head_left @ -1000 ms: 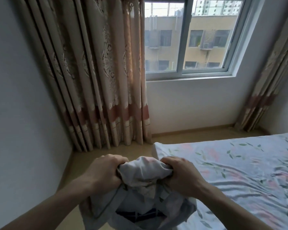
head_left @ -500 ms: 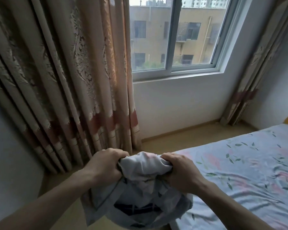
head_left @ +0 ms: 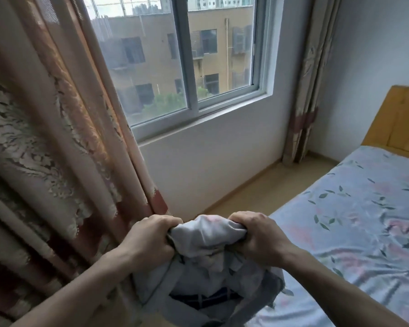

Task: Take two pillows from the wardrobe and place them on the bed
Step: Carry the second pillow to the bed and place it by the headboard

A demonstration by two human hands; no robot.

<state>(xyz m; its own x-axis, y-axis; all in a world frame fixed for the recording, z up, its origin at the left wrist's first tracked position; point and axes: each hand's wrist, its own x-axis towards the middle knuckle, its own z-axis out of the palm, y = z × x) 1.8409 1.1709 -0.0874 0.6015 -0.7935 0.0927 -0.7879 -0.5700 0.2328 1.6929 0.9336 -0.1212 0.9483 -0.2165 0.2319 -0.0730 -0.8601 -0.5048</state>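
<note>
A soft grey-white pillow (head_left: 206,263) hangs in front of me, bunched at its top edge, with a dark striped patch low down. My left hand (head_left: 149,239) is clenched on its top left corner and my right hand (head_left: 257,234) on its top right corner. The bed (head_left: 354,223), covered by a pale blue sheet with leaves and pink flowers, lies to the right, its near corner just under the pillow. A wooden headboard (head_left: 397,119) stands at the bed's far end. No second pillow and no wardrobe are in view.
A long patterned curtain (head_left: 45,142) hangs close on my left. A window (head_left: 184,64) faces me, above a white wall, with a second curtain (head_left: 305,97) in the far corner. A strip of tan floor (head_left: 267,182) runs between wall and bed.
The view has swung right and moved closer to the window: the left curtain now looms large and the headboard has come into sight. Both hands keep the same grip on the pillow.
</note>
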